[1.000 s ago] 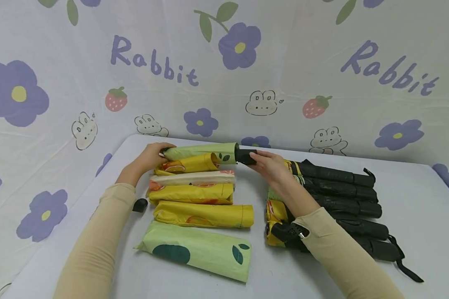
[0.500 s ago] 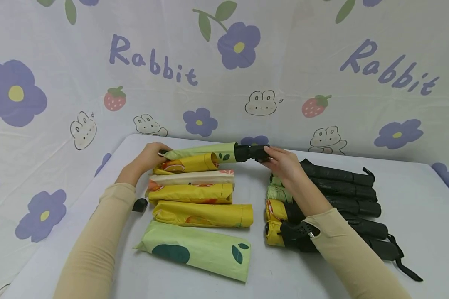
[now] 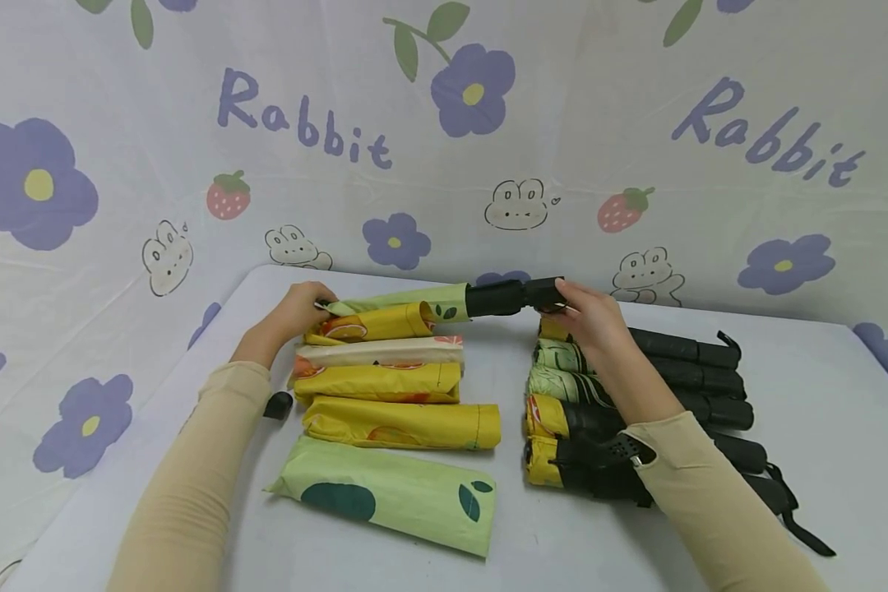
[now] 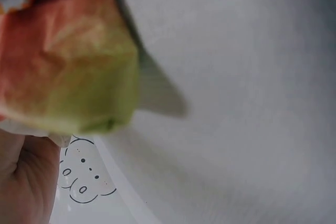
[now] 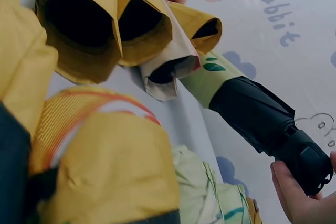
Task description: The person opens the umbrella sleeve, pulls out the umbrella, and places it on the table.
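Note:
In the head view my left hand [image 3: 296,314] pinches the left end of a light green umbrella sleeve [image 3: 407,296] at the table's back. A folded black umbrella [image 3: 494,298] sticks partly out of the sleeve's right mouth; the rest of it is hidden inside. Its handle is held in the fingertips of my right hand [image 3: 599,325]. The right wrist view shows the umbrella [image 5: 252,111] emerging from the green sleeve [image 5: 205,85], with the right hand [image 5: 294,195] at its handle. In the left wrist view only part of the left hand [image 4: 31,177] shows, below a blurred red-green cloth end.
Several sleeves lie in a column: yellow ones [image 3: 403,425], a cream one [image 3: 385,353] and a green one [image 3: 385,493] in front. Several folded umbrellas [image 3: 699,378] with black outer parts lie stacked at the right. A small black object [image 3: 278,404] sits beside the left forearm.
My right hand has moved right, drawing the black umbrella further out of the green sleeve; more of its black body shows. The left hand has stayed at the sleeve's end.

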`<state>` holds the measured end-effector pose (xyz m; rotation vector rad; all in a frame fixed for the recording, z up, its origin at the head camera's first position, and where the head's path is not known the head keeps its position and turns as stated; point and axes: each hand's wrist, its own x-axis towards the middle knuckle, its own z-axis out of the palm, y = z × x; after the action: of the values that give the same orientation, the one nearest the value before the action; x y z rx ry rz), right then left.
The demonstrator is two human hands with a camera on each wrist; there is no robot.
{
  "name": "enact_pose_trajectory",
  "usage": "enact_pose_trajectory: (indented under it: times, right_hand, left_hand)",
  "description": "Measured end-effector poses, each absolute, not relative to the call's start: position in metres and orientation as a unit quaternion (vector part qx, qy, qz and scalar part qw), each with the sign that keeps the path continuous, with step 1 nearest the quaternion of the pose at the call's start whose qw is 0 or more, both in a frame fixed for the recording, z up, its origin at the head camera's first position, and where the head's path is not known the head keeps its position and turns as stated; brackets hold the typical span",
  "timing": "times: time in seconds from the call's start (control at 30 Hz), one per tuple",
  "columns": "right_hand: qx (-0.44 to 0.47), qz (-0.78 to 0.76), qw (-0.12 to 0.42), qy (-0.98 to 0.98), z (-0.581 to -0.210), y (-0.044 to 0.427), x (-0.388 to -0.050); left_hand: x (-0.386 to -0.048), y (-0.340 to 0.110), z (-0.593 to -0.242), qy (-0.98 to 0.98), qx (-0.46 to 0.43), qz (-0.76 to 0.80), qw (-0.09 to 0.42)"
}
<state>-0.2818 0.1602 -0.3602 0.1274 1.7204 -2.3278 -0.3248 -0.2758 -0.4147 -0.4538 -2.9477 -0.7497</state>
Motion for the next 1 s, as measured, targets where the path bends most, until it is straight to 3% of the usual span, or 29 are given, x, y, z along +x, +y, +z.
enact_pose_trajectory:
  times: [0.67, 1.0]
  right_hand:
    - [0.07, -0.865, 0.029, 0.497, -0.362, 0.218, -0.284]
    - [0.133, -0.918, 0.03, 0.373, -0.361, 0.253, -0.292]
  left_hand:
    - [-0.323, -0.274, -0.414, -0.958, -0.153, -0.242, 0.03]
    - [-0.325, -0.274, -0.414, -0.958, -0.155, -0.239, 0.031]
